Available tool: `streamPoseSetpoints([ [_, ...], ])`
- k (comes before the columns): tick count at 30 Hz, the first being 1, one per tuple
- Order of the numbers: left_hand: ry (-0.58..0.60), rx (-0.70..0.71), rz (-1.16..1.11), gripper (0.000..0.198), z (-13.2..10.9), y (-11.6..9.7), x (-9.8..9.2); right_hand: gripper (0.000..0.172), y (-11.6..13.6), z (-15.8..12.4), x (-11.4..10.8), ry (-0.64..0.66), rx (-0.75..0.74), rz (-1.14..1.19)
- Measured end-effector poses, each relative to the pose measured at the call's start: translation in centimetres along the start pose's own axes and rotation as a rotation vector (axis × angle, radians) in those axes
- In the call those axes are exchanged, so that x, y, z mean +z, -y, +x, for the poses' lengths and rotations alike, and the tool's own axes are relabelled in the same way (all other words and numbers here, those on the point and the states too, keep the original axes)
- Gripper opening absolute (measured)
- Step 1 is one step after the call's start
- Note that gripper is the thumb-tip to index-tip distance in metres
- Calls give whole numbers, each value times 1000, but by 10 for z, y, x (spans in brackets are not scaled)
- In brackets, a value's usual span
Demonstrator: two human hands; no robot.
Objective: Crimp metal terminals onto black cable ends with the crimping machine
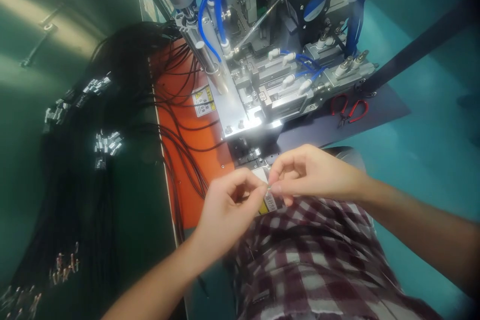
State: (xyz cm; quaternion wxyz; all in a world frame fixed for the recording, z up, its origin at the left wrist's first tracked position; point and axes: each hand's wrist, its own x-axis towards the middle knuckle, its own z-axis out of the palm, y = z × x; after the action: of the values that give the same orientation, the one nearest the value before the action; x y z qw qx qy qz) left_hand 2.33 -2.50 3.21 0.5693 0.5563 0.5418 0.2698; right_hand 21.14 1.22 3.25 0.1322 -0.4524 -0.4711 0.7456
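My left hand (229, 206) is closed in a pinch, thumb against forefinger, just in front of the machine (258, 95). My right hand (308, 172) pinches too, its fingertips almost meeting those of the left. Between the two sets of fingertips shows a tiny pale bit, too small to name. Below and behind the fingertips is a white and yellow label (270, 202) with printed characters. Black cables (187, 157) run over the orange plate (191, 210) left of my left hand; whether one reaches my fingers is hidden.
Bundles of black cables with shiny metal terminals (108, 145) lie on the green surface at left, with copper-coloured ends (64, 267) nearer me. Red-handled pliers (343, 112) rest on a dark board right of the machine. Blue air tubes (210, 25) rise above it.
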Motion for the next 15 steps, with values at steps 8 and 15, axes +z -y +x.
streamPoseSetpoints([
  [8,-9,-63,-88,13,1,-2,-3,10,-14,5,-2,82,-11,228],
  [15,12,-48,-101,15,2,-4,-5,7,-16,9,-4,206,64,374],
])
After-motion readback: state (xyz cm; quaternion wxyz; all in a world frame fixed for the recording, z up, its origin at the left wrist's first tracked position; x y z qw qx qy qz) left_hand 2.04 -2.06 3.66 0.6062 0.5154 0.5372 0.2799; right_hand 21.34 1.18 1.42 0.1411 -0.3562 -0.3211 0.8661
